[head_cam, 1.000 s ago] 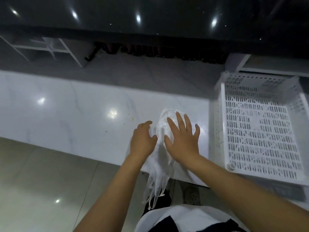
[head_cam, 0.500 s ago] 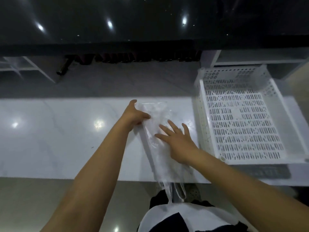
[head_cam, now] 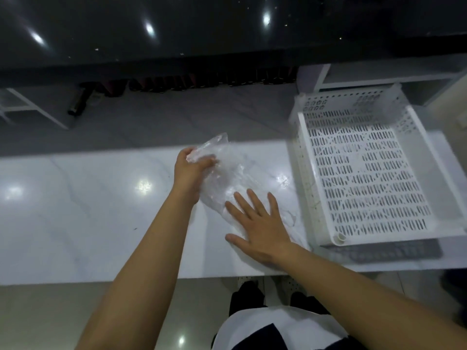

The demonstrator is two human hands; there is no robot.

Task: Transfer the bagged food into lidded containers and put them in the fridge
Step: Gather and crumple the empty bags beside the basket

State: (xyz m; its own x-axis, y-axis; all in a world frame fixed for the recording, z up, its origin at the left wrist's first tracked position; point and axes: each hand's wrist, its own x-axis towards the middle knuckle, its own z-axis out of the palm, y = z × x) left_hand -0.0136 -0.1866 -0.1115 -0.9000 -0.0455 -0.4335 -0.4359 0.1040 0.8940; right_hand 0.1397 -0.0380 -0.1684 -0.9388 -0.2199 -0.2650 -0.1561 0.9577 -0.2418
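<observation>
A clear plastic bag (head_cam: 228, 178) lies crumpled on the white marble counter (head_cam: 88, 210), between the two hands. The left hand (head_cam: 189, 173) grips its far end with curled fingers; the right hand (head_cam: 260, 223) presses its near end, fingers spread flat. Just right of the right hand sits a white slotted crate (head_cam: 366, 173).

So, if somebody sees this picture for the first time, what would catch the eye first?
Probably the two bare hands in the middle, working a clear plastic bag on the white counter: the left hand grips the bag's far end, and the right hand presses flat on its near part. Next comes the white slotted crate, standing on the counter to the right of the bag.
</observation>
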